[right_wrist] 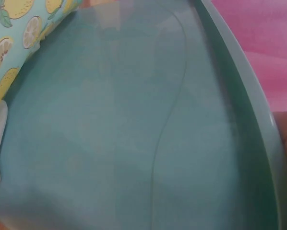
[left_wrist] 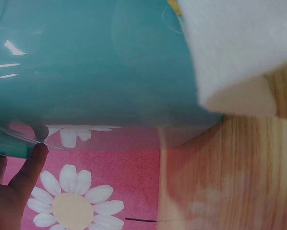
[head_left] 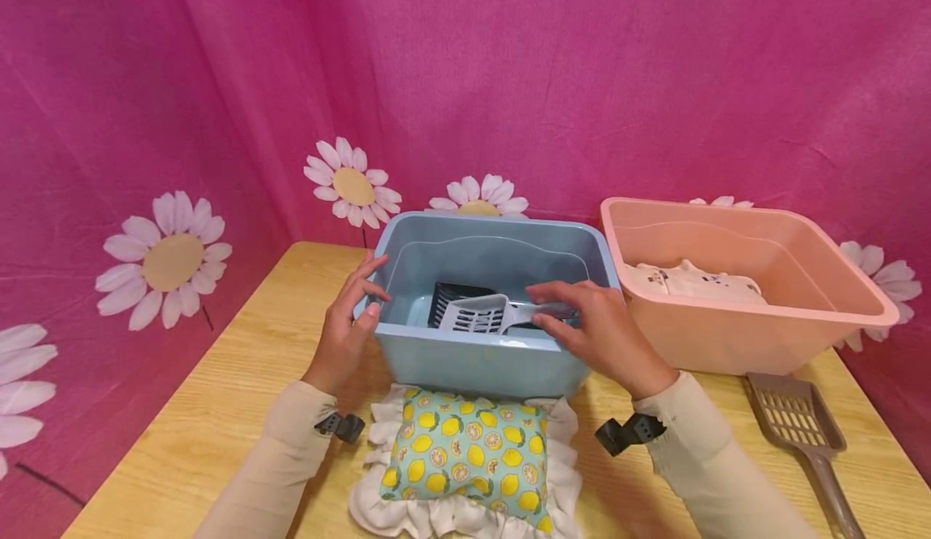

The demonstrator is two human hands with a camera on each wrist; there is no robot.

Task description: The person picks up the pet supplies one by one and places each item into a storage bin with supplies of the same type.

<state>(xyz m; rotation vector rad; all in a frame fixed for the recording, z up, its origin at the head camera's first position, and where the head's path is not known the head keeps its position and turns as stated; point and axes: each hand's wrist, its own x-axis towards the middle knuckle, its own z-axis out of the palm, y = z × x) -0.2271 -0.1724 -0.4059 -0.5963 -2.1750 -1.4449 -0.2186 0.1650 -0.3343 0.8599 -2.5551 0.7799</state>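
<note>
A light grey litter scoop [head_left: 476, 313] lies over a black litter scoop [head_left: 457, 290] inside the blue litter tray [head_left: 483, 361]. My right hand [head_left: 592, 325] reaches over the tray's front right, thumb and forefinger spread around the grey scoop's handle with a gap showing. At the left end, my left hand [head_left: 347, 325] rests by the tray's rim, fingers loosely bent and apart. In the left wrist view, fingertips [left_wrist: 37, 152] meet the tray's edge. Directly in front of the tray lies a lemon-print cushion [head_left: 469, 452] with a white ruffle.
A pink litter tray [head_left: 735, 333] stands close on the right, holding a cream printed cloth item [head_left: 698, 284]. On the wooden table [head_left: 211, 418], a brown litter scoop [head_left: 796, 418] lies at the right. A pink curtain [head_left: 524, 78] with daisies hangs behind.
</note>
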